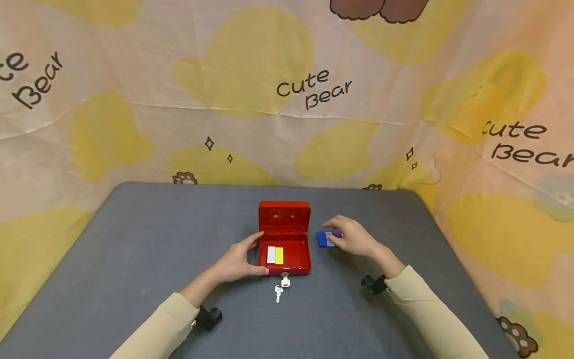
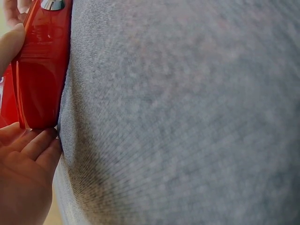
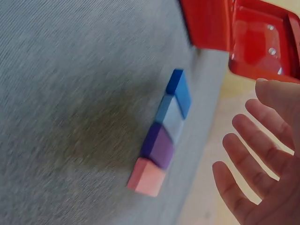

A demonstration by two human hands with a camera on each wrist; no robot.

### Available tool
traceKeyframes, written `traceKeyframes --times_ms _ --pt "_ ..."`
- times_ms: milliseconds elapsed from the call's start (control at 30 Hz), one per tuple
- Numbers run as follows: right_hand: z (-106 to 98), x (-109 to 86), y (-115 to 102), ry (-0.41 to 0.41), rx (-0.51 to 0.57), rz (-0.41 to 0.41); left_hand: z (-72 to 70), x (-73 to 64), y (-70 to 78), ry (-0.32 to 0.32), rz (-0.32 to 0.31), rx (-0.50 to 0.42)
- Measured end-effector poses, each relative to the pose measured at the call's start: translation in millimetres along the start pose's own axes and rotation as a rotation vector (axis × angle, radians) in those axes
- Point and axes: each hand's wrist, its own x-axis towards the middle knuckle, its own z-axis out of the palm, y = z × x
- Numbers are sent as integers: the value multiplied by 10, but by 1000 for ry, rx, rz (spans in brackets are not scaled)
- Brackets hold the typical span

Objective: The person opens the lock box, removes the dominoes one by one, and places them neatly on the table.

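Note:
An open red cash box (image 1: pixel 297 253) stands on the table with its lid (image 1: pixel 285 219) raised. My left hand (image 1: pixel 236 259) grips the left side of the box, thumb at the front corner and fingers farther back along the side. Inside, a white block (image 1: pixel 271 255) and a yellow block (image 1: pixel 279 256) lie side by side. To the right of the box, my right hand (image 1: pixel 352 237) hovers over a row of blocks, fingers spread and holding nothing. That row has a blue block (image 3: pixel 179 91), a light blue block (image 3: pixel 169 117), a purple block (image 3: pixel 158 145) and a pink block (image 3: pixel 147 177).
Two keys hang at the front of the box: one key (image 1: pixel 285 281) sits in the lock and another key (image 1: pixel 278 294) dangles onto the grey table (image 1: pixel 179 224). A patterned cloth (image 1: pixel 251 75) rises behind the table and along its sides.

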Motion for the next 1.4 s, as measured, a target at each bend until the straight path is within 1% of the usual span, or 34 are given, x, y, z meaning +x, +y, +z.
traceKeyframes --times_ms 133,300,467,533,667,800,967,1100,1400 --pt "5 52 -99 -11 10 4 -3 4 2 -1 -6 2" --pt "46 110 -196 -15 5 -19 -5 8 0 -1 -8 2" --pt "119 162 -296 -24 -7 -58 -8 4 -3 -1 1 0" --pt "150 179 -340 -32 -31 -84 -6 7 -9 1 12 1" --pt "209 215 -426 -53 -46 -127 0 11 -16 7 33 6" --pt "269 252 -501 -86 -50 -152 5 7 -10 4 29 3" --pt "331 296 -588 -143 -57 -163 6 0 2 -5 12 2" --pt "375 330 -645 -178 -101 -160 3 -6 10 -10 6 2" --pt "439 429 -752 -208 -177 -176 0 -5 6 -9 9 10"
